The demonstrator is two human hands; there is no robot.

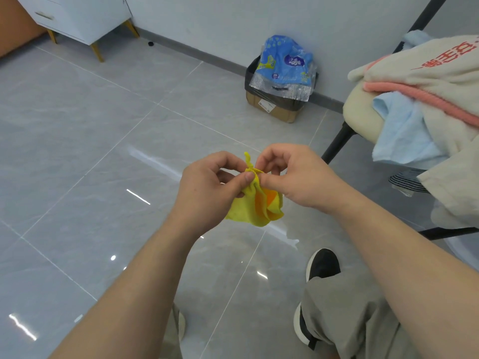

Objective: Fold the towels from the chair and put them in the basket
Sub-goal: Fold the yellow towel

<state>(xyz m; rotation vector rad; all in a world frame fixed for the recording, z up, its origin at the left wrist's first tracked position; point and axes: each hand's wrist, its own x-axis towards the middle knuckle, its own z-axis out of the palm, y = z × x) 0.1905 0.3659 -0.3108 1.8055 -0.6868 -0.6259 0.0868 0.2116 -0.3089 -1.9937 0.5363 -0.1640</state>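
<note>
Forearms are stretching forward from the bottom edge, above grey trouser legs and a black shoe [322, 263] that is standing on the glossy grey tiled floor [103, 125]. Both hands are meeting at mid-frame over the tiles. The left hand [207, 187] is curling its fingers in, with thumb and forefinger pinching the gathered top edge of a small yellow towel [248, 208]. The right hand [293, 174] is pinching the same bunched edge just beside it, its other fingers folded loosely toward the palm. A thin twisted tip of the cloth is sticking up between the two hands, while the rest is hanging crumpled below them, showing an orange patch in its folds and touching nothing else.

Further off on the right, a chair [363, 115] with a pale seat and black legs is carrying a heap of towels: a light blue towel [404, 136] is draping over the seat edge, a pink towel [420, 97] is lying across it, and a cream towel [427, 66] with red print is sitting on top. Against the far wall, a cardboard box [274, 110] is holding a blue plastic packet [285, 63]. At the top left corner, a white cabinet [83, 16] is standing on slim gold legs.
</note>
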